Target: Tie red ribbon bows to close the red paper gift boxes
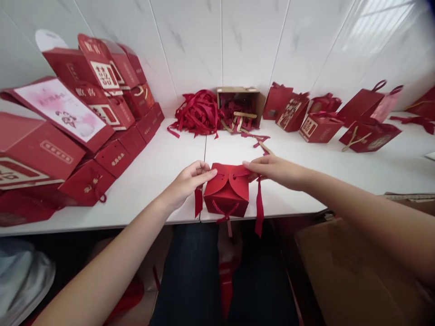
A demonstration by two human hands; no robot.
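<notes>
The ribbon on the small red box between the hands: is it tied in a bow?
No, the ribbon hangs down at both sides of the box, with no bow on top.

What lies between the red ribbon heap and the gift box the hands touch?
In the head view, only bare white tabletop lies between the ribbon heap and the gift box.

Tabletop open beside stacked boxes; ribbon heap, carton block rear.
</notes>
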